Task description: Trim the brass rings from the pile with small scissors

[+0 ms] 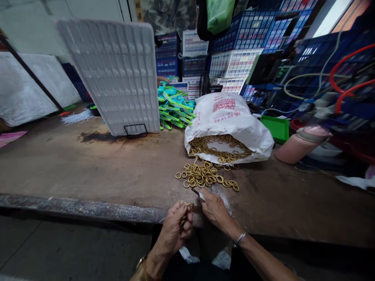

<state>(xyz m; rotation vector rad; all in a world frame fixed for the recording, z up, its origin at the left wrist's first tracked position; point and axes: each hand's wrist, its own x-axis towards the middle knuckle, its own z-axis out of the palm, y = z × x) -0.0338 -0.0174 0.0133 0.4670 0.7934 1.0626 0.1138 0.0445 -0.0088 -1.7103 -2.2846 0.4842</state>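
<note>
My left hand [176, 226] is closed round several brass-coloured rings, one of them [190, 205] pinched at the fingertips, just off the table's front edge. My right hand [215, 208] grips a small thin tool [195, 191] with a dark tip; its exact kind is too small to make out. The tool's tip points left, close to a loose pile of brass-coloured rings [202, 174] on the wooden table [117, 168]. Behind the pile, a white woven sack [228, 113] lies on its side, its mouth facing me, with many more rings [205, 145] inside.
A ribbed grey-white panel [114, 74] stands in a black wire holder [135, 130] at the left. Beside it lies a heap of green and turquoise pieces [174, 107]. A pink bottle [303, 144] and green tray [275, 128] are at right. Stacked crates [228, 64] fill the back.
</note>
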